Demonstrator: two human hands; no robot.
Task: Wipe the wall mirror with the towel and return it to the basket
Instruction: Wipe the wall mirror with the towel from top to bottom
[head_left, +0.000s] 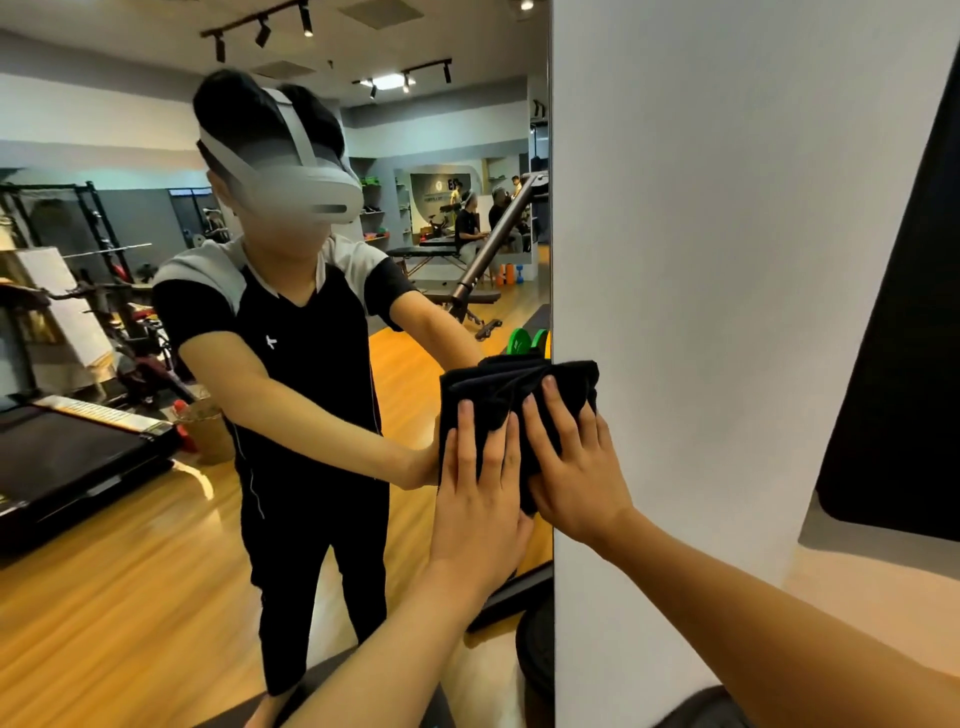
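Currently both the left hand (475, 486) and right hand (569, 467) press flat, fingers spread, on the folded black cloth towel (511, 397) at the frameless wall mirror's (156, 597) right edge. Likely best: even pressure, overlapping strokes inward.

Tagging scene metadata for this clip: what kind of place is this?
Most likely a gym. Reflected in the wall mirror are a squat rack, a weight bench and green weight plates. Both hands press a black towel on the glass.
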